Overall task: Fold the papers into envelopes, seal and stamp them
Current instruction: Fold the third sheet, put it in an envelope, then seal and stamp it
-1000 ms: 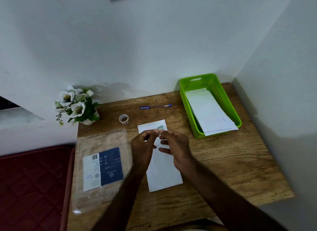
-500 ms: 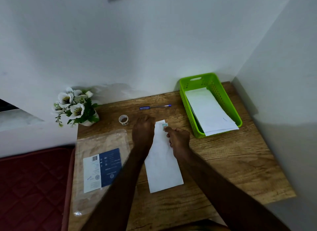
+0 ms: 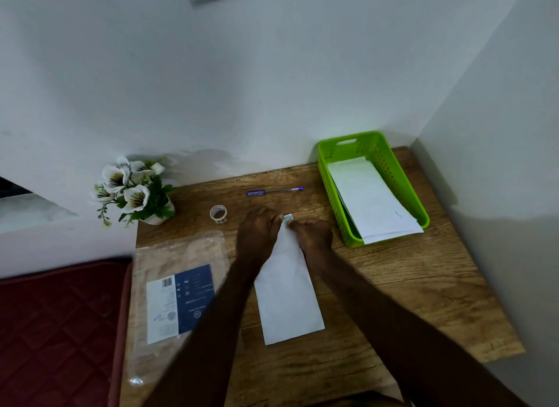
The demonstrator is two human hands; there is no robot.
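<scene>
A white envelope [image 3: 289, 294] lies lengthwise on the wooden desk [image 3: 393, 285]. A small greenish stamp [image 3: 288, 217] sits at its far end. My left hand [image 3: 257, 234] rests on the envelope's far left corner, fingertips beside the stamp. My right hand [image 3: 313, 235] presses a fingertip against the stamp's near edge. Both hands hide the envelope's far corners. A green basket [image 3: 331, 194] at the back right holds white papers [image 3: 372, 200].
A small roll of tape [image 3: 218, 213] and a blue pen [image 3: 273, 191] lie behind the hands. A clear plastic packet with a blue label [image 3: 181, 297] covers the desk's left side. A pot of white flowers [image 3: 133, 191] stands at the back left corner. Walls close in behind and on the right.
Both hands went down from above the envelope to its far end. The stamp, pinched between the fingers a second ago, now lies on the envelope under my fingertips.
</scene>
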